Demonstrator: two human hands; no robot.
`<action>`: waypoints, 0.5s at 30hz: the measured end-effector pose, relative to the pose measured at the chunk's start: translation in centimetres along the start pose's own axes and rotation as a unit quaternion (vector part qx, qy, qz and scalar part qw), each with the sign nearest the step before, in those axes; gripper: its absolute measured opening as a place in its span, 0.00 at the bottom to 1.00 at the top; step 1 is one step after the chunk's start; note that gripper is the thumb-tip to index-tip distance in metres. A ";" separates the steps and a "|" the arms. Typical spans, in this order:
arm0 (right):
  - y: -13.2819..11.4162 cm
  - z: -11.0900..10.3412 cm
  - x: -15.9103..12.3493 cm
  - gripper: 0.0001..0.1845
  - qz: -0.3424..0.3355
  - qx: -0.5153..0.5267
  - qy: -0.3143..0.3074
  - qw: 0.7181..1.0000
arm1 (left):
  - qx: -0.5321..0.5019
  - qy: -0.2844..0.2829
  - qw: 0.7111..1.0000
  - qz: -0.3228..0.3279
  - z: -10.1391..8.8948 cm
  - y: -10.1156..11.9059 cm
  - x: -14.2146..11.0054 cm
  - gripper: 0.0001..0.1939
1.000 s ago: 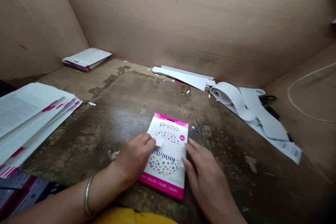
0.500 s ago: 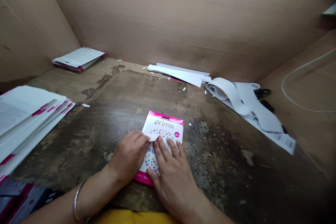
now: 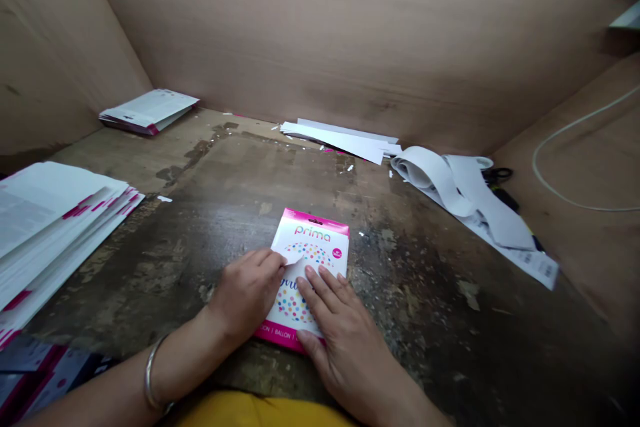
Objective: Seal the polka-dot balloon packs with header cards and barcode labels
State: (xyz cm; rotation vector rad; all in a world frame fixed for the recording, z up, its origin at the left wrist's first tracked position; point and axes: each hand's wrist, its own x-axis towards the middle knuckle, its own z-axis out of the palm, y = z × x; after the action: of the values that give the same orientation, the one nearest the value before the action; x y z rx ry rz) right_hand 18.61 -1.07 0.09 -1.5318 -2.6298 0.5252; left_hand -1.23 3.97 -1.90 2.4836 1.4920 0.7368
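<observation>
A pink and white "prima" balloon packet (image 3: 314, 243) with coloured dots lies flat on the worn wooden table (image 3: 240, 180) in front of me. My left hand (image 3: 246, 293) rests on the packet's left edge, its fingers curled and pinching a small white label (image 3: 293, 257) against the front. My right hand (image 3: 345, 340) lies flat on the packet's lower right part, fingers stretched out and pressing down. A metal bangle (image 3: 153, 377) circles my left wrist.
A fanned stack of white and pink packets (image 3: 50, 220) lies at the left. A smaller pile (image 3: 147, 110) sits at the far left corner. White strips (image 3: 345, 137) and a curled roll of label backing (image 3: 465, 193) lie by the cardboard wall. A white cable (image 3: 575, 147) runs at right.
My right hand moved from beside the packet onto it and now slides slightly down and right. The left hand keeps the white label in the same place. The view shifted slightly.
</observation>
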 end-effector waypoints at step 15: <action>-1.8 0.2 2.2 0.37 0.023 0.023 0.027 0.999 | -0.002 -0.004 1.000 0.017 0.0 0.2 0.1 0.07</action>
State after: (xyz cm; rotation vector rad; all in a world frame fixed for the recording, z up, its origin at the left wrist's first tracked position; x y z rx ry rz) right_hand 15.99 -0.05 0.23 -1.5745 -2.5287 0.5358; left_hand -1.02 4.00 -1.75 2.5116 1.4486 0.7332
